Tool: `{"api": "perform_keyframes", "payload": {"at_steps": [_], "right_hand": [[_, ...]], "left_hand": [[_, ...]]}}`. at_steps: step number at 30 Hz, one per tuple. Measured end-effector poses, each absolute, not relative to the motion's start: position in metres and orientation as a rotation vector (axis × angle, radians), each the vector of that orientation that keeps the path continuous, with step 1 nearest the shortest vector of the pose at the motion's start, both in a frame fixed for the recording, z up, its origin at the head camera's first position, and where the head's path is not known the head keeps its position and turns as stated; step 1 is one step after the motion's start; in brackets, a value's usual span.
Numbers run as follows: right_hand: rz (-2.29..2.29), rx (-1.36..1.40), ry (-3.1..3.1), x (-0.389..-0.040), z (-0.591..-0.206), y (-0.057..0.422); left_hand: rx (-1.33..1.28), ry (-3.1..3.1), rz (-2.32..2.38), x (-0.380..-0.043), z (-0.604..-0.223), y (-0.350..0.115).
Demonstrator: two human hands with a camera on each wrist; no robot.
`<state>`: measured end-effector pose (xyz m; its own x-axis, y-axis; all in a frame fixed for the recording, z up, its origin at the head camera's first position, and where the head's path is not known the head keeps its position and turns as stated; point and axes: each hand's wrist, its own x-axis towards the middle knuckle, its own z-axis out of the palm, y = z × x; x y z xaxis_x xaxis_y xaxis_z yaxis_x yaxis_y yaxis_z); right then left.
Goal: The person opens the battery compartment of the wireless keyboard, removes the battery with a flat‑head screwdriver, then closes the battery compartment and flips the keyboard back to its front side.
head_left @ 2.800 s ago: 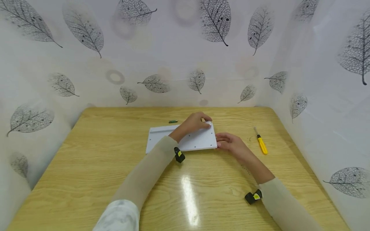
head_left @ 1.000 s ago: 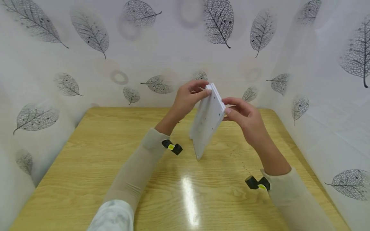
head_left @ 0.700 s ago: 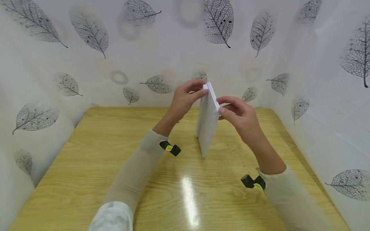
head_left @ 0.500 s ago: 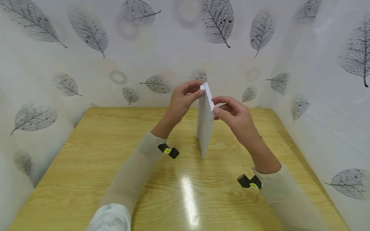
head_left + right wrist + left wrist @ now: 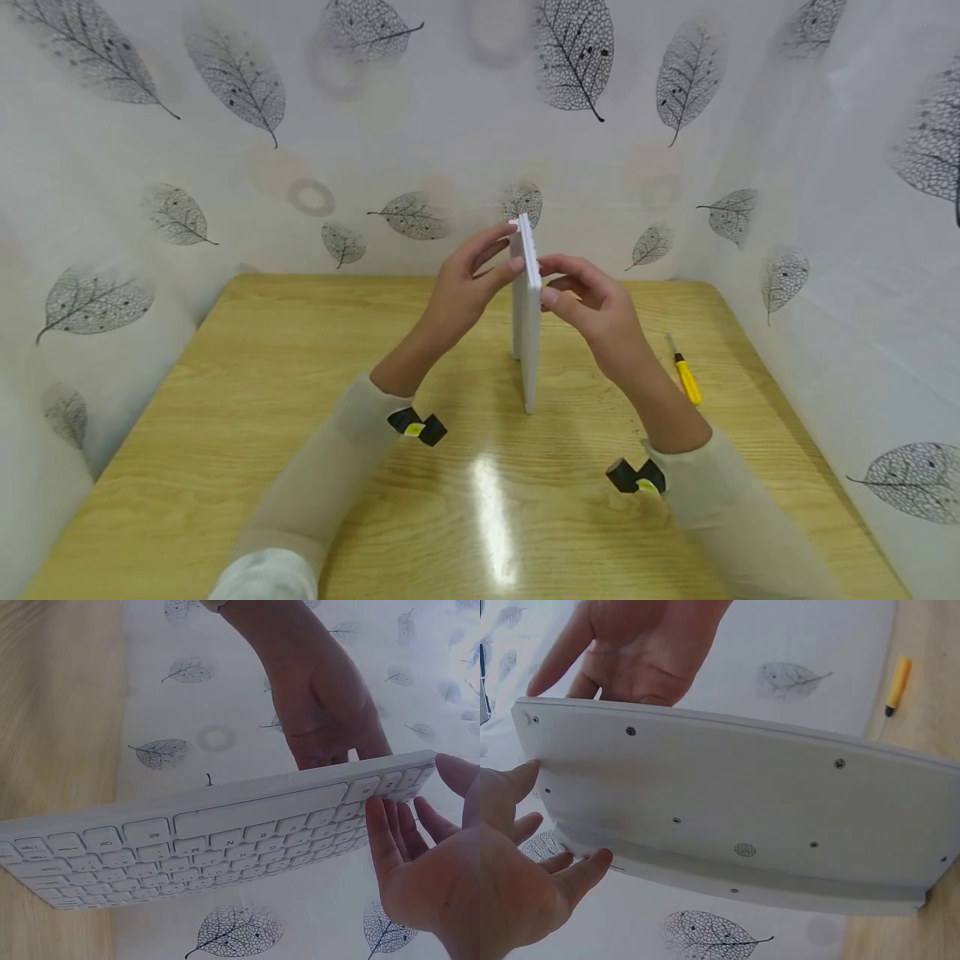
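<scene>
A slim white keyboard (image 5: 529, 333) stands upright on one short end on the table. Its keys (image 5: 262, 836) face my right hand, and its screwed back panel (image 5: 705, 772) faces my left. My left hand (image 5: 459, 292) is at the upper end on the back side, fingers spread, with some fingertips against the rear ridge and the thumb near the end edge. On the key side, my right hand (image 5: 596, 312) has its thumb and fingertips at the upper corner, fingers loosely bent. Neither hand wraps round the keyboard. How firmly they touch it cannot be told.
A screwdriver (image 5: 687, 379) with a yellow handle lies at the right of the wooden table (image 5: 300, 358). Small dark specks are scattered between it and the keyboard. A leaf-patterned curtain (image 5: 450, 150) encloses the back and sides.
The keyboard was lying flat, back side up, then was raised onto its short end. It has turned more edge-on to the head view, and both hands have shifted left and loosened.
</scene>
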<state>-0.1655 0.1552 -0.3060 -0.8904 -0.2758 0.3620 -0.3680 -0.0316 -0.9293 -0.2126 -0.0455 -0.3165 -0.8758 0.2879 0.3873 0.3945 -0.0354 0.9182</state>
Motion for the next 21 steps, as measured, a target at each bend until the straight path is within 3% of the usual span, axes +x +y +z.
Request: {"api": "perform_keyframes", "payload": {"at_steps": [21], "right_hand": [[2.106,0.959,-2.417,-0.203,-0.35,0.153]], "left_hand": [[-0.821,-2.241,-1.991,-0.177,-0.316,-0.073]]}}
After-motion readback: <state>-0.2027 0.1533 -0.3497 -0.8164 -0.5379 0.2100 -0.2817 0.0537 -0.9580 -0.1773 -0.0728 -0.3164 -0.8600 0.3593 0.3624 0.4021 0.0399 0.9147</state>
